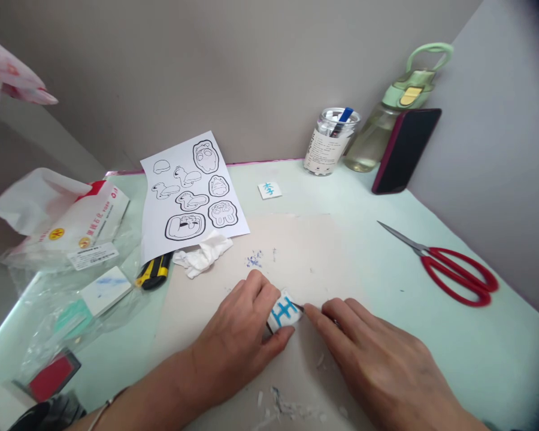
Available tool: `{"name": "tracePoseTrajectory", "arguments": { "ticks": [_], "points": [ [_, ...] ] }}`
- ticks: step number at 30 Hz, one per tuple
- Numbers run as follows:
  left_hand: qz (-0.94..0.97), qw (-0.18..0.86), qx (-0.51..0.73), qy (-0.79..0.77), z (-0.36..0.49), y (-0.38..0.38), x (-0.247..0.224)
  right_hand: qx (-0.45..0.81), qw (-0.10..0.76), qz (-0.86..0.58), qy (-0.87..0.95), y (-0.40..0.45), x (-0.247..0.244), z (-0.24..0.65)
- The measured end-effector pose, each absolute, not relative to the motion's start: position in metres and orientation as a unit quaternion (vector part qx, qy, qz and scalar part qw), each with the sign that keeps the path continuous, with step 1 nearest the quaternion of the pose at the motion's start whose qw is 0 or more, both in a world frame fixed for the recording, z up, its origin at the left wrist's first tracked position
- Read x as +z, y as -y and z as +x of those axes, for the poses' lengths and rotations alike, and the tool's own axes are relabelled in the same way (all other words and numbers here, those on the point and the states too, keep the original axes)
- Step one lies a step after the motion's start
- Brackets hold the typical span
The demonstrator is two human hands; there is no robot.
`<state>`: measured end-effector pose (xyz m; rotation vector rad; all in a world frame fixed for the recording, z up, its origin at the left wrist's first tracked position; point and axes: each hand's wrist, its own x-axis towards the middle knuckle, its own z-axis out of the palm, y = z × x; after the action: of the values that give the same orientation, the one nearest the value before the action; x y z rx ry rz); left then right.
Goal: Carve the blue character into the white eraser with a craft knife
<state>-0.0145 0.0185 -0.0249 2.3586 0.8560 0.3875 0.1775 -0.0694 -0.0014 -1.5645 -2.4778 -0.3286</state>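
My left hand [256, 320] is closed around a small white carving block [284, 311] with blue strokes drawn on its top. Its fingers grip the far left edge and the thumb presses the near side. My right hand [368, 341] is closed on a thin carving knife, mostly hidden under the fingers. The dark narrow tip of the knife [298, 307] meets the right side of the block's face. Both hands are low over a pale sheet [336, 251] on the table. White shavings [281, 407] lie close to me, and blue crumbs [254, 258] lie beyond the left hand.
Red-handled scissors [460, 275] lie at right. Behind stand a phone [406, 152], a bottle [377, 129] and a jar [327, 146], near a small marked white square [269, 190]. At left are printed paper [161, 203], crumpled tissue [202, 254], a yellow-black cutter [155, 272] and a tissue pack [85, 215].
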Motion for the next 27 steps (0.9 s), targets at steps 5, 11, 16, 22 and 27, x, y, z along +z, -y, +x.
{"name": "tracePoseTrajectory", "arguments": {
  "ticks": [5,11,16,22,27],
  "points": [
    [0.886,0.297,0.142,-0.327,-0.014,-0.017,-0.025,-0.11,0.089,-0.535,0.833,0.071,-0.001,0.178],
    [0.889,0.288,0.142,-0.326,-0.014,-0.017,-0.024,-0.117,0.091,-0.535,0.832,0.068,-0.001,0.175],
    [0.895,0.267,0.14,-0.328,-0.014,-0.018,-0.025,-0.13,0.082,-0.531,0.833,0.066,0.005,0.169],
    [0.894,0.274,0.139,-0.326,-0.013,-0.018,-0.026,-0.185,0.084,-0.518,0.831,0.067,0.016,0.166],
    [0.893,0.279,0.128,-0.328,-0.014,-0.017,-0.025,-0.182,0.092,-0.511,0.835,0.065,0.021,0.166]
  ]
}}
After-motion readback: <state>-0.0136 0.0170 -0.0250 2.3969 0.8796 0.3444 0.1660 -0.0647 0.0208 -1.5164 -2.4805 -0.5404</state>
